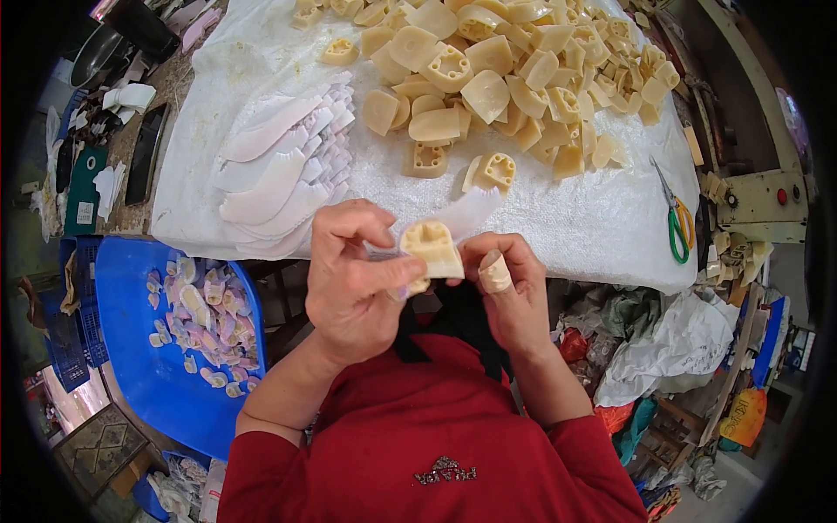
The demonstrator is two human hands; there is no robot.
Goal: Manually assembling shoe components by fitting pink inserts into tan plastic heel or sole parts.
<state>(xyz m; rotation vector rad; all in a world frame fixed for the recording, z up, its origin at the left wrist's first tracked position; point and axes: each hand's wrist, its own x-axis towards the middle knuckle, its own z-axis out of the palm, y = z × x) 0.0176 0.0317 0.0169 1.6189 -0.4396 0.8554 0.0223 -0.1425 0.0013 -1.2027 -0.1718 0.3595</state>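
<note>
- Left hand (353, 283): closed in a pinch, thumb laid over the near left edge of the cream piece (433, 253). The piece is in the grip, hollow side showing.
- Right hand (516, 292): fingers curled just beside the piece's right edge, one digit wearing a beige cover (494, 273). How far its pinch is closed, and whether it has hold of anything, cannot be told.
- White strip (471, 212): shows beyond the piece, fringed end away from the grip. Its hidden end cannot be checked.
- Handling, as judged: a firm left pinch on the solid wall should steady the piece better than pressure at the hollow. Light support under the strip should spare its fringe from creasing. Keeping the covered digit at the rim should protect skin.
- Pile (488, 74) of like pieces: beyond the grip. Strip stack (279, 166): beyond and left. Scissors (676, 218): well right.
- Markings: shiny lettering on the red shirt (375, 436), nearer the body than the grip; writing on an orange item (744, 416), far right; a pale label (85, 212), far left, too small to read.
</note>
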